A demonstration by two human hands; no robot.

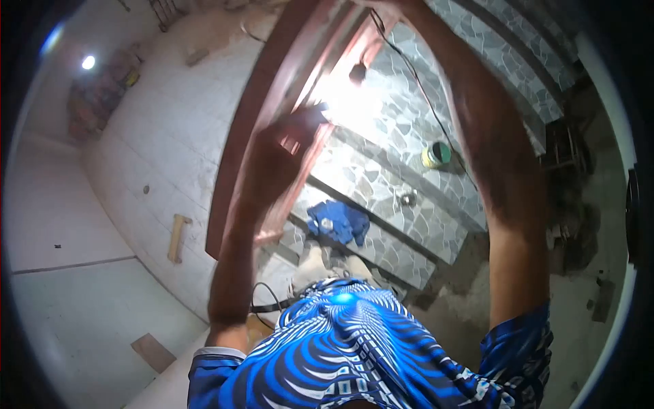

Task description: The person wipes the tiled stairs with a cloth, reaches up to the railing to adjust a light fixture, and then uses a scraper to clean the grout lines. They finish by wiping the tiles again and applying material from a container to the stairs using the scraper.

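A long reddish-brown frame or beam (235,157) runs from the top centre down to the left of the middle. My left hand (286,146) is against its inner side, with thumb and fingers apart beside a bright glare. At the top edge, my right hand (381,5) reaches to the upper end of the frame; its fingers are mostly cut off by the view. A dark cable (426,85) hangs from there along my right forearm. Near the glare hangs a small dark object (357,73), perhaps a lamp holder.
Below are steps with stone-pattern tiles (436,218). On them lie a blue cloth (338,221), a green and yellow can (436,155) and a small round object (407,198). A wooden piece (178,238) is at the left, dark clutter (569,153) at the right.
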